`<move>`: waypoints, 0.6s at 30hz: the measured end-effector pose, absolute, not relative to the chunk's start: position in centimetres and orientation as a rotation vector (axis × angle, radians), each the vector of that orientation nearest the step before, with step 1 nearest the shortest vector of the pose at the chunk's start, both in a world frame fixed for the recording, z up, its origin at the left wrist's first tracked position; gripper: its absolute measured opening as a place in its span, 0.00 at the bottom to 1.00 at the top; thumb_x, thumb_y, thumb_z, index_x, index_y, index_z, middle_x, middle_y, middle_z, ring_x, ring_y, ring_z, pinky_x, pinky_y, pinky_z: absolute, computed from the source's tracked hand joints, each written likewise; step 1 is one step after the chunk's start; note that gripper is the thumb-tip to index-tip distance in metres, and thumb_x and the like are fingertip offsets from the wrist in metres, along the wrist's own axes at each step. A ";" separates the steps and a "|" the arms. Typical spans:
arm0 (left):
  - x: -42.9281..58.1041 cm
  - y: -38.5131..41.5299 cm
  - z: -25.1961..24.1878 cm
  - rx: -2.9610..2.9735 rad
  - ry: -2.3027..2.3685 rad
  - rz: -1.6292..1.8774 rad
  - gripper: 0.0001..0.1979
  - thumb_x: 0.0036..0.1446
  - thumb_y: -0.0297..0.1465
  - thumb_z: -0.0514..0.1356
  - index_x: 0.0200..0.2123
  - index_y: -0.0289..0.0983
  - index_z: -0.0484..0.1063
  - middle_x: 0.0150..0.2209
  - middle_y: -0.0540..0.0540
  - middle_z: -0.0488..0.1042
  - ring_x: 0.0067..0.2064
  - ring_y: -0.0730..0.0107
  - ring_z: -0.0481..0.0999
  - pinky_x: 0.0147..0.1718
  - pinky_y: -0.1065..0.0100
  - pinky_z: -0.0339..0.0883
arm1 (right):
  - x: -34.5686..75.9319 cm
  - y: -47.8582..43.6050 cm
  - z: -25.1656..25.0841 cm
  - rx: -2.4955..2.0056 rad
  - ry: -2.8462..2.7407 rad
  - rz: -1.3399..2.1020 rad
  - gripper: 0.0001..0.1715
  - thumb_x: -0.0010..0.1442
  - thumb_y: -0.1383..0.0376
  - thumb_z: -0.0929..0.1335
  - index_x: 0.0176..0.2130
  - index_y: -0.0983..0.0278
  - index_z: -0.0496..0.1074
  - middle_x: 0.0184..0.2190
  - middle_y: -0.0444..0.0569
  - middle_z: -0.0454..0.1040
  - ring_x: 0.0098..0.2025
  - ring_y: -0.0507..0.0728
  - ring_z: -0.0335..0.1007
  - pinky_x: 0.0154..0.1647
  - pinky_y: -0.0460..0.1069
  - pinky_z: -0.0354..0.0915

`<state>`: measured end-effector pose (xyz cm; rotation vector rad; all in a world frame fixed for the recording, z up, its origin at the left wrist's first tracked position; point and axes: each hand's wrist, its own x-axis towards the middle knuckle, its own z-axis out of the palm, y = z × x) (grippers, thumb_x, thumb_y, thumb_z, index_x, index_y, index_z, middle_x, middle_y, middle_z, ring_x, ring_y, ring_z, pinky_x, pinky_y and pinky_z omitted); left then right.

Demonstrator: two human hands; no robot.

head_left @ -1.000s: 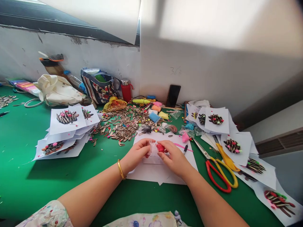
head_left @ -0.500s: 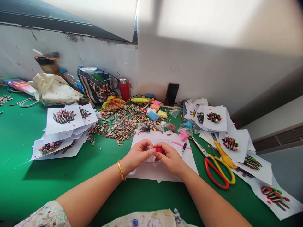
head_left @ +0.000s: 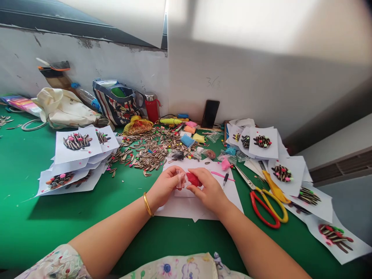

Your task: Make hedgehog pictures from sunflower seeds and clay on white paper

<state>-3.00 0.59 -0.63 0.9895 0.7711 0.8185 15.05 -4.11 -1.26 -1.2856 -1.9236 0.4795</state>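
My left hand (head_left: 163, 186) pinches a small clear plastic bag (head_left: 181, 180) above a white paper sheet (head_left: 197, 210). My right hand (head_left: 207, 189) grips a lump of red modelling clay (head_left: 193, 179), which touches the bag. Part of the clay is hidden by my fingers. A gold bangle (head_left: 147, 204) circles my left wrist. Both hands are close together, just above the paper.
Behind the hands lies a heap of striped sunflower seeds (head_left: 148, 153) among coloured clay packets. Seed-and-clay pictures on paper (head_left: 77, 149) are stacked at left, with more at right. Red-and-yellow-handled scissors (head_left: 266, 209) and a pen (head_left: 225, 180) lie nearby on the green table (head_left: 58, 221).
My hands have drawn slightly apart, and more of the red clay shows between them. The whole view has shifted a little.
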 end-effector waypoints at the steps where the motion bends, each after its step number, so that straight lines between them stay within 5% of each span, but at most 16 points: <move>1: -3.0 0.5 -0.7 1.004 0.769 0.816 0.14 0.52 0.38 0.66 0.31 0.37 0.65 0.23 0.54 0.67 0.23 0.78 0.62 0.24 0.73 0.55 | 14.9 -4.1 -1.2 -1.287 -1.941 0.456 0.23 0.64 0.58 0.67 0.57 0.59 0.66 0.50 0.55 0.71 0.51 0.61 0.69 0.52 0.57 0.69; 8: -3.1 0.1 -0.9 1.233 0.807 0.771 0.16 0.54 0.42 0.65 0.33 0.37 0.65 0.23 0.55 0.66 0.25 0.76 0.65 0.26 0.72 0.59 | 14.3 -4.4 -0.6 -1.347 -2.121 0.339 0.15 0.69 0.61 0.61 0.49 0.62 0.73 0.40 0.53 0.73 0.40 0.58 0.72 0.40 0.51 0.70; 18: -3.1 0.7 -0.9 1.206 0.900 0.830 0.09 0.56 0.36 0.61 0.34 0.36 0.68 0.26 0.52 0.67 0.26 0.76 0.64 0.27 0.71 0.60 | 15.0 -4.1 -0.6 -1.379 -2.115 0.357 0.16 0.67 0.60 0.65 0.53 0.61 0.69 0.44 0.53 0.72 0.44 0.58 0.70 0.43 0.52 0.69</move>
